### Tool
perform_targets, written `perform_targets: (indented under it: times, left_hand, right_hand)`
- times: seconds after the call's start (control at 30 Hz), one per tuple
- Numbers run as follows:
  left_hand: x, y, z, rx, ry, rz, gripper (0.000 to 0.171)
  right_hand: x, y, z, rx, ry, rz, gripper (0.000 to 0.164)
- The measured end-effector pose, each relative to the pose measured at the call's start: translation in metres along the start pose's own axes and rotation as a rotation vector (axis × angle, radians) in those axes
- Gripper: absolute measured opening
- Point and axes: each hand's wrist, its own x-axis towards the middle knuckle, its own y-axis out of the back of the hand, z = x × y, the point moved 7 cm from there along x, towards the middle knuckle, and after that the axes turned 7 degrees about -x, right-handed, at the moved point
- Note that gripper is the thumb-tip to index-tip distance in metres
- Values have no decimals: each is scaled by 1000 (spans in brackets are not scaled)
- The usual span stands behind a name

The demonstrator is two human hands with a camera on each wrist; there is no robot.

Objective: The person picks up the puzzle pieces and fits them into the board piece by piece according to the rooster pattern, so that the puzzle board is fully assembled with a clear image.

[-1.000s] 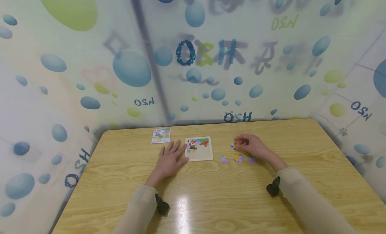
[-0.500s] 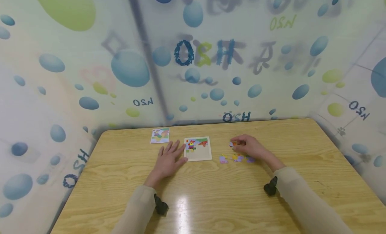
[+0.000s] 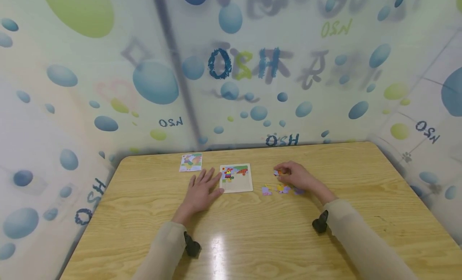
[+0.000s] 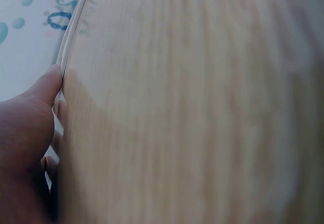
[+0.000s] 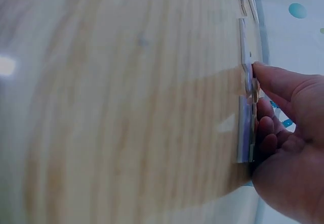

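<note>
My left hand (image 3: pixel 200 191) lies spread on the table, its thumb and fingertips right at the left edge of a square puzzle tray (image 3: pixel 241 186). Along the tray's upper part sit fitted puzzle pieces showing a bird in a striped top and an orange-red shape. Right of the tray, my right hand (image 3: pixel 296 175) pinches a small colourful puzzle piece (image 3: pixel 277 173) between thumb and fingers, low over the table. The fingers hide part of that piece. Just below this hand lie loose purple and yellow puzzle pieces (image 3: pixel 267 190). In the right wrist view, loose pieces (image 5: pixel 244 133) appear edge-on beside the fingers.
A picture card (image 3: pixel 191 162) with a similar bird scene lies at the back left of the wooden table (image 3: pixel 231 228). Behind the table's far edge stands a wall (image 3: pixel 306 87) printed with blue and green bubbles. A black wrist-worn device (image 3: pixel 320 222) sits at the right cuff.
My right hand has shifted slightly left with the pinched piece, away from where it was over the loose pieces. The left hand and tray have stayed in place.
</note>
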Motion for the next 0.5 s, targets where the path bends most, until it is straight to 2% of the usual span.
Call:
perform_targets:
  times: [0.17, 0.5]
  left_hand:
    - [1, -2, -1, -1, 6, -6, 63]
    - [1, -2, -5, -9, 0, 4, 63]
  right_hand:
    - [2, 1, 1, 40, -19, 0, 33]
    - [2, 3, 4, 80, -47, 60, 32]
